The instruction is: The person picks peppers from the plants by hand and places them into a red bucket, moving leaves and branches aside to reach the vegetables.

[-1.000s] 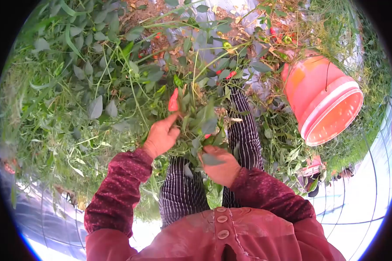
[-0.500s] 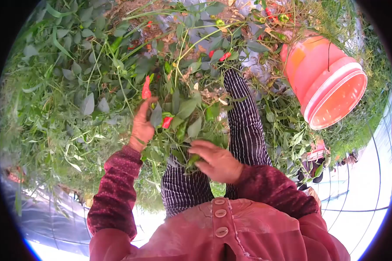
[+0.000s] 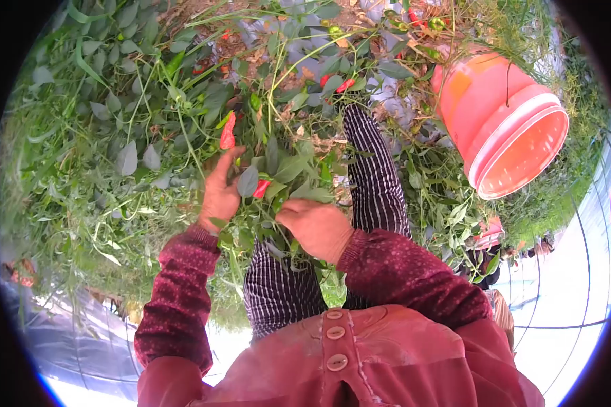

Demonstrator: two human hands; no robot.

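Note:
My left hand (image 3: 220, 188) is among the leaves left of centre, its fingers at the lower end of a red pepper (image 3: 228, 131) that points upward. A second red pepper (image 3: 261, 188) hangs between my hands beside a broad leaf. To the right of it, my right hand (image 3: 315, 228) has its fingers bent together at the green foliage (image 3: 293, 168) over my lap. Leaves hide its fingertips, so what they hold cannot be made out.
An orange-red bucket (image 3: 499, 119) lies tilted at the right, its open mouth toward me. More red peppers (image 3: 345, 85) hang ahead. My striped trouser legs (image 3: 375, 169) are among the plants. Dense foliage fills the left side.
My right hand has moved a little up and left, toward the second red pepper, and its fingers have drawn together. My left hand has stayed nearly in place by the upper pepper.

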